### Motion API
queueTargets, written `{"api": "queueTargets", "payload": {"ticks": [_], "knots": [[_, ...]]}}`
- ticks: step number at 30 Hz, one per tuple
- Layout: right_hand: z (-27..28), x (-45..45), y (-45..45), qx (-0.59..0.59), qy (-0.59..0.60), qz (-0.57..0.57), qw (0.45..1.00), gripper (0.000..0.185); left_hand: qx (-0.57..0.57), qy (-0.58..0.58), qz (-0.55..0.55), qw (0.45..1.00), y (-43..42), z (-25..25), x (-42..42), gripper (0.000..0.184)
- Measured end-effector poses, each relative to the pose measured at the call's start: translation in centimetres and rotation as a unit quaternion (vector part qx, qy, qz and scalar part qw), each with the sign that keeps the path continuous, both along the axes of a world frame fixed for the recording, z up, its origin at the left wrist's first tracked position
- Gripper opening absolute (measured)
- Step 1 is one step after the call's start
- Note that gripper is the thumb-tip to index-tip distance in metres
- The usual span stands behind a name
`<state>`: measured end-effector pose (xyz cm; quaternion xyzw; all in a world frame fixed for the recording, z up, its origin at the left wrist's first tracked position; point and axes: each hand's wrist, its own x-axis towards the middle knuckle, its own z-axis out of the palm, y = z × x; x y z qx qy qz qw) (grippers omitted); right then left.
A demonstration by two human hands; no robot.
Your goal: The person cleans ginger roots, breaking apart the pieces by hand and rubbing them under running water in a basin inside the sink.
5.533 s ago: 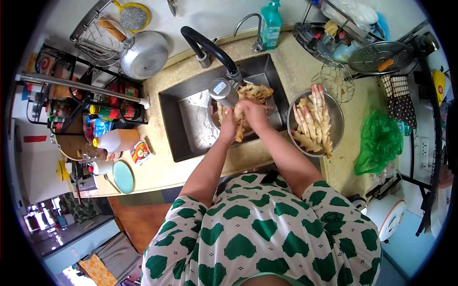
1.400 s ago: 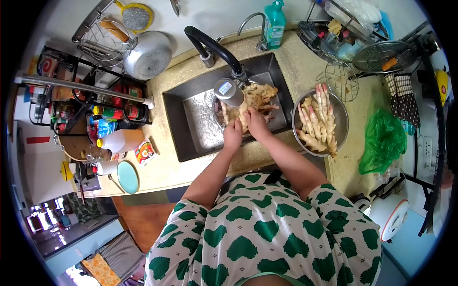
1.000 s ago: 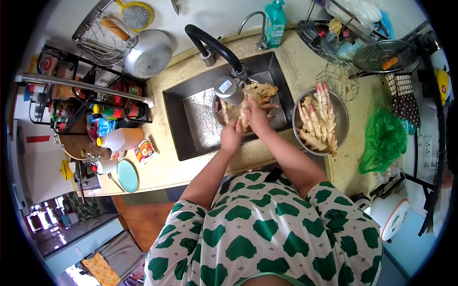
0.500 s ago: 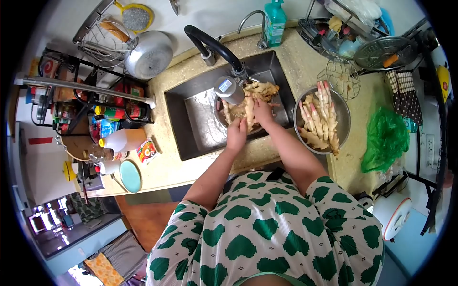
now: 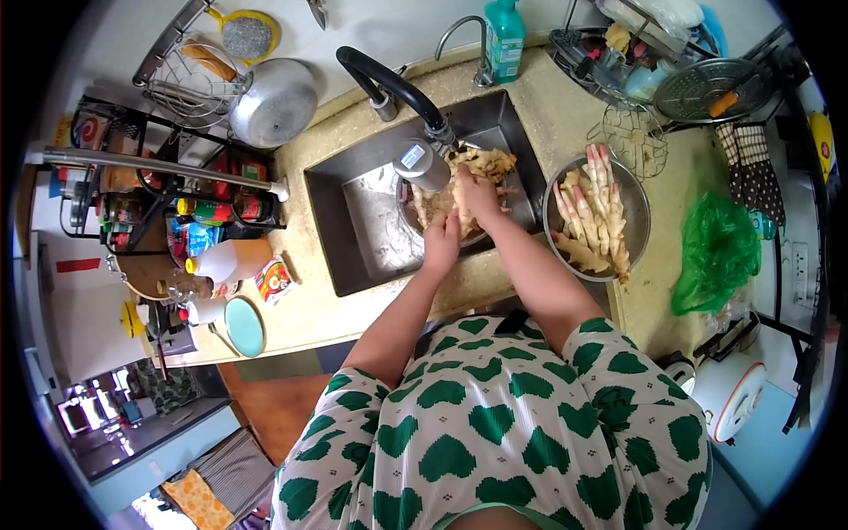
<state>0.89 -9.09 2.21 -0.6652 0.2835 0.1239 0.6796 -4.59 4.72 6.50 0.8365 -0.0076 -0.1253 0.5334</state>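
Over a metal bowl (image 5: 408, 212) in the sink, my left hand (image 5: 442, 242) is closed on the lower end of a pale piece of ginger (image 5: 458, 196). My right hand (image 5: 480, 203) is closed around the same piece from the right, higher up. My fingers partly hide it. More knobbly ginger (image 5: 488, 164) is heaped behind my right hand in the sink. The black faucet (image 5: 395, 78) arches over the bowl, its wide grey head (image 5: 422, 166) just left of the ginger.
Right of the sink (image 5: 320, 231), a steel bowl (image 5: 644, 231) holds several pink-tipped ginger stalks (image 5: 594, 216). A green plastic bag (image 5: 717, 254) lies farther right. On the left stand a jug (image 5: 231, 261), a teal lid (image 5: 243, 326) and a crowded rack (image 5: 141, 177). A soap bottle (image 5: 504, 42) stands behind.
My right hand has shifted slightly left and up, closer to the faucet head. My left hand has moved slightly and stays at the ginger's lower end. The view has shifted a little.
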Motion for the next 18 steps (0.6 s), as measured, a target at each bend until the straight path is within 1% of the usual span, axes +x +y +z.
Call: {"api": "queueTargets", "payload": {"ticks": [1, 2, 4, 5, 6, 7, 8, 10, 11, 12, 13, 14, 15, 16, 17, 18], "knots": [[0.4, 0.0, -0.3, 0.086, 0.046, -0.015, 0.995, 0.054, -0.032, 0.053, 0.021, 0.998, -0.1, 0.2, 0.1, 0.032], [0.7, -0.4, 0.1, 0.131, 0.002, -0.043, 0.99, 0.048, -0.065, 0.105, 0.041, 0.991, -0.3, 0.4, 0.3, 0.032], [1.2, -2.5, 1.7, 0.218, -0.085, -0.095, 0.968, 0.036, -0.109, 0.136, 0.095, 0.98, -0.5, 0.5, 0.7, 0.034], [1.3, -3.7, 2.4, 0.219, -0.102, -0.063, 0.968, 0.032, -0.131, 0.152, 0.123, 0.972, -0.7, 0.5, 0.9, 0.035], [1.5, -5.1, 3.1, 0.219, -0.118, -0.031, 0.968, 0.028, -0.218, 0.169, 0.173, 0.945, -1.0, -0.6, 1.3, 0.036], [2.1, -5.8, 3.6, 0.219, -0.134, 0.001, 0.967, 0.026, -0.223, 0.171, 0.168, 0.945, -1.2, -0.6, 1.3, 0.037], [2.7, -6.1, 3.7, 0.201, -0.126, -0.05, 0.97, 0.025, -0.227, 0.173, 0.164, 0.944, -1.3, -0.7, 1.1, 0.037], [2.0, -5.0, 3.3, 0.08, -0.115, -0.052, 0.989, 0.024, -0.221, 0.183, 0.165, 0.944, -1.7, 0.0, 0.7, 0.037], [1.5, -4.2, 3.0, 0.02, -0.11, -0.057, 0.992, 0.025, -0.205, 0.167, 0.175, 0.949, -2.1, 0.7, 0.5, 0.037], [2.0, -3.7, 3.1, -0.047, -0.087, -0.049, 0.994, 0.028, -0.188, 0.151, 0.184, 0.953, -2.5, 1.3, 0.3, 0.037], [2.4, -3.8, 3.2, -0.092, -0.092, -0.042, 0.991, 0.028, -0.173, 0.134, 0.195, 0.956, -2.7, 1.7, 0.1, 0.037], [2.9, -3.9, 3.3, -0.136, -0.098, -0.033, 0.985, 0.029, -0.113, 0.048, 0.178, 0.976, -2.7, 1.7, 0.1, 0.036], [3.8, -3.9, 3.4, -0.179, -0.104, -0.023, 0.978, 0.029, -0.092, 0.011, 0.168, 0.982, -2.4, 0.6, 0.2, 0.035], [3.1, -4.1, 3.5, -0.215, -0.106, 0.003, 0.971, 0.03, -0.07, -0.025, 0.157, 0.985, -2.0, -0.9, 0.4, 0.035], [2.1, -4.2, 4.1, -0.2, -0.134, -0.008, 0.971, 0.03, -0.049, -0.06, 0.144, 0.986, -1.7, -2.4, 0.5, 0.034], [1.8, -4.4, 4.9, -0.185, -0.161, -0.02, 0.969, 0.031, -0.073, -0.032, 0.156, 0.985, -1.6, -2.2, 0.7, 0.034]]}}
